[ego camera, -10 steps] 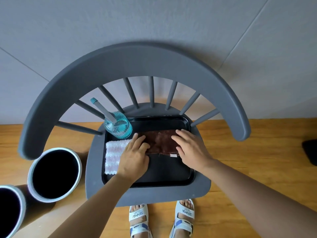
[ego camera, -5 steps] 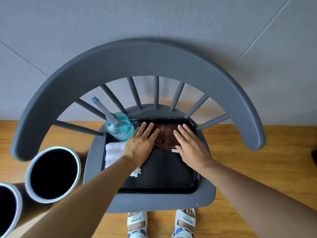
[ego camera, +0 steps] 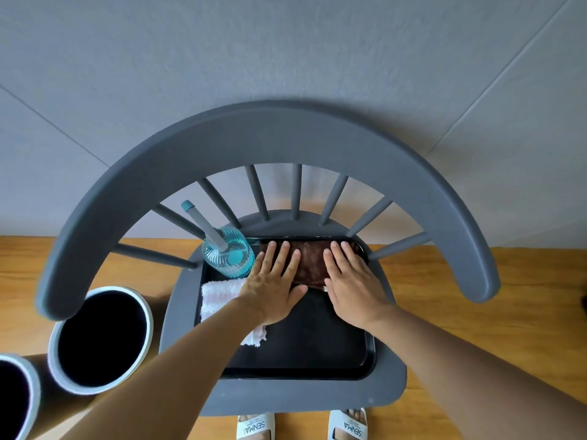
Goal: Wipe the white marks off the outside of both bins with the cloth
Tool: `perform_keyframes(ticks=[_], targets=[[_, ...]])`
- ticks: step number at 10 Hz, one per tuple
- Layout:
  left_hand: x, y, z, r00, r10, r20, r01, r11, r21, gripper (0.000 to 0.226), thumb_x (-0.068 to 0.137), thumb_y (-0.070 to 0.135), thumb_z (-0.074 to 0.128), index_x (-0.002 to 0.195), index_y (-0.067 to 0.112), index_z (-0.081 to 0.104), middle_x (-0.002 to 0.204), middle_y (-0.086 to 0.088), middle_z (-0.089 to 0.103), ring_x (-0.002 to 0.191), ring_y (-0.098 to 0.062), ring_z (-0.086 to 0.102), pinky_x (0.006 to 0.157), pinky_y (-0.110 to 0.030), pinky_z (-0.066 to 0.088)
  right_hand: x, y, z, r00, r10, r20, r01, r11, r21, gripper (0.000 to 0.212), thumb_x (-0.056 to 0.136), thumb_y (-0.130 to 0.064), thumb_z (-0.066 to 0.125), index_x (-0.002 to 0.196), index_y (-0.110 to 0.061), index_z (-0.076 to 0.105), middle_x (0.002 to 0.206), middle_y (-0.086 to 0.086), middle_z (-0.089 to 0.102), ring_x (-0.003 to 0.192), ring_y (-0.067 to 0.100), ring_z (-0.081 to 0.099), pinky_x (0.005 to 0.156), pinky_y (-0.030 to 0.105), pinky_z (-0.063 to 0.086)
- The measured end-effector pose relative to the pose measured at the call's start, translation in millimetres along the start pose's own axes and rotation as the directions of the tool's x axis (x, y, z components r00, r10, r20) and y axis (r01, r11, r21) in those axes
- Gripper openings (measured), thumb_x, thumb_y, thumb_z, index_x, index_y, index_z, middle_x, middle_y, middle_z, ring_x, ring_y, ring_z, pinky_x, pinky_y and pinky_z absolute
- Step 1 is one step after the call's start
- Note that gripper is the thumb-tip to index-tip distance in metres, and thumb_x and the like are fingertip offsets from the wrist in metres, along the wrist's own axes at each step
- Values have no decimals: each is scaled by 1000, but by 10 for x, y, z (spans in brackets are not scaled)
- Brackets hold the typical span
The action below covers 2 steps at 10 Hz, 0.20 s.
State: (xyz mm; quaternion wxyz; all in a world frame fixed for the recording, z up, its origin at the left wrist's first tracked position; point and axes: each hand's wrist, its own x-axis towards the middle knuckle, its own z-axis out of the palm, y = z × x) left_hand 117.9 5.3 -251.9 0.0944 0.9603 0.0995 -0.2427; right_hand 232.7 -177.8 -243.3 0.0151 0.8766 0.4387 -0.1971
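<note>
**Two flat hands on a brown cloth in a tray on a chair**

Seen from above: a grey spindle-back chair (ego camera: pixel 266 147) stands on a wooden floor (ego camera: pixel 492 281) against a pale grey wall. A black tray (ego camera: pixel 305 344) lies on the chair seat. At the far end of the tray is a brown cloth (ego camera: pixel 311 262), lying flat. The left hand (ego camera: pixel 273 287) rests on the cloth's left part, fingers straight and slightly spread, thumb out to the side. The right hand (ego camera: pixel 352 284) rests on the cloth's right part, fingers straight and close together. Neither hand curls round the cloth. A small white tag shows at the cloth's near edge, between the hands.

In the tray's far left corner stands a ribbed blue glass bottle (ego camera: pixel 227 255) with a grey stem and teal tip leaning up to the left. A white towel (ego camera: pixel 219 296) lies along the tray's left side, partly under the left forearm.

Two round bins with pale rims and dark insides stand on the floor left of the chair: the nearer bin (ego camera: pixel 101 341) just beside the seat, the second bin (ego camera: pixel 16 398) cut off at the lower left edge. Their outer walls are scarcely visible. Two feet in white sandals (ego camera: pixel 301 428) show below the seat
</note>
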Motion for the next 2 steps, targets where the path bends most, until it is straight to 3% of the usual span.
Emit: perform_keyframes(ticks=[2], targets=[[-226,92,-455,997,-57,-48,35,926,-375,78,104,59,28,161,20,-11,169,-4,-12,153,-26,-19,124,-40,-6,-137,-176,-373,995,83,-48,-77,991,109,59,112,-39,33,164,-13,23,174,12,14,161,28,10,126,41,25]])
